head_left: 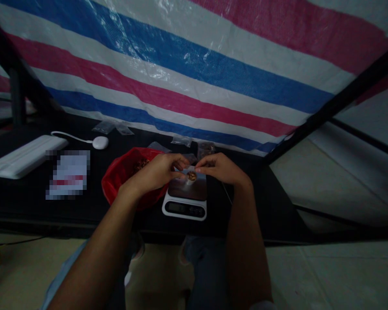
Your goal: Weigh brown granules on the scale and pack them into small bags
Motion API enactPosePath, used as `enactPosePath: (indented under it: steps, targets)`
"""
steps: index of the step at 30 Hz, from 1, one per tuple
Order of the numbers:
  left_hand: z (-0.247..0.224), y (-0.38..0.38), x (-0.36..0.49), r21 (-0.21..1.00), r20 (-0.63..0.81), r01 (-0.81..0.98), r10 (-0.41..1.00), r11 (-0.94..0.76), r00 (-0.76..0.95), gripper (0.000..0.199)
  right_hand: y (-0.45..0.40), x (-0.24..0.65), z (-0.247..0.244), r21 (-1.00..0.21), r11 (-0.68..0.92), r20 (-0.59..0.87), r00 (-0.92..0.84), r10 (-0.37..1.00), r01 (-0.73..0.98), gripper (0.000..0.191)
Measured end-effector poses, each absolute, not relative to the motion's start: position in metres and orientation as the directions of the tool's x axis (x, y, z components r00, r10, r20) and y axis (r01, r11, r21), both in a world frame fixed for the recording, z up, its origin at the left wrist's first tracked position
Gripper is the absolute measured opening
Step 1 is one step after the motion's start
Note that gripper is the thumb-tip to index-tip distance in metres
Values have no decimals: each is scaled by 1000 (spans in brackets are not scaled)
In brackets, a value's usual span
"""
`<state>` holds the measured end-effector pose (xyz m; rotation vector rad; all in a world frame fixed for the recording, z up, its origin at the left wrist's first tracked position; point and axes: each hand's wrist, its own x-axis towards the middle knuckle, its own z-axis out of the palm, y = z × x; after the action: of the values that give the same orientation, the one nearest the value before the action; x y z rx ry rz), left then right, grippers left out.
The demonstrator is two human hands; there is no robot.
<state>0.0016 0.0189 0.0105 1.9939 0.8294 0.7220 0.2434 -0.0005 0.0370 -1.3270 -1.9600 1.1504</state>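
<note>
Over the steel plate of a white kitchen scale (184, 211) sits a small clear plastic bag (190, 181), its mouth parted and brown pieces (192, 175) showing inside. My left hand (163, 170) pinches the left edge of the bag between thumb and fingers. On the opposite side, my right hand (219, 167) has thumb and forefinger closed on the bag's other edge. A red plastic-lined container (111, 181), partly behind my left hand and forearm, holds more small brown pieces (140, 165). The scale's display is too dark to read.
Left on the black table (97, 211) lie a white power strip or long case (27, 156), a round white device with a cable (100, 142) and a blurred printed packet (69, 174). Clear bags (181, 141) and a filled bag (206, 149) lie along the striped sheet (181, 94).
</note>
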Motion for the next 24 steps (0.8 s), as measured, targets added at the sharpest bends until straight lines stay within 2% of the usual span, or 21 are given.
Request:
enactPosePath:
  steps: [5,12,15,18,21,24]
  targets:
    - [7,21,-8,711,64,536,801,-455,595,12,-3,242,42,-826,190,-67,-428,901,530,22]
    - [4,15,6,509,28,699,821,-502,570,19,0,239,37,-857,139,-110,-440,891,496,19]
    - [11,14,4,533,51,678,819,-506,572,20,0,239,37,-865,132,-105,-432,896,484,18]
    - [21,11,2,641,152,533,771,-553,618,20,1,241,37,-806,204,-59,-418,906,555,23]
    - [30,5,3,706,216,397,712,-587,668,17,8,240,30,-778,254,59,-336,940,574,22]
    - [31,1,9,705,231,372,692,-604,684,15,21,235,16,-736,307,168,-276,946,604,26]
